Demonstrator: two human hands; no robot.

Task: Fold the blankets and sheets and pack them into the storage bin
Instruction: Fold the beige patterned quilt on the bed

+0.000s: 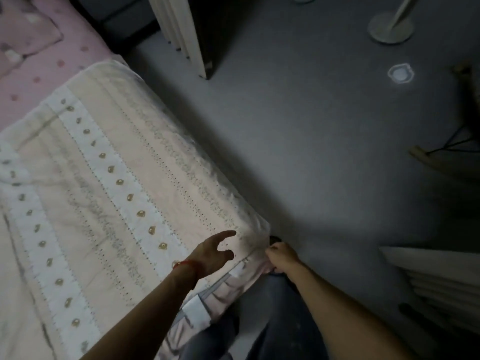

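Head view shows the quilted blanket [117, 183] spread across the bed at frame left, right hand [281, 255] pinching its lower-right corner (left hand [215, 252] relaxed above), best lifted evenly.

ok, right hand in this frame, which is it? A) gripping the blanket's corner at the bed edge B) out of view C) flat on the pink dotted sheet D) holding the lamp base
A: the right hand has its fingers curled on the corner of the cream blanket at the bed's edge, while the left hand hovers open just over the blanket beside it.
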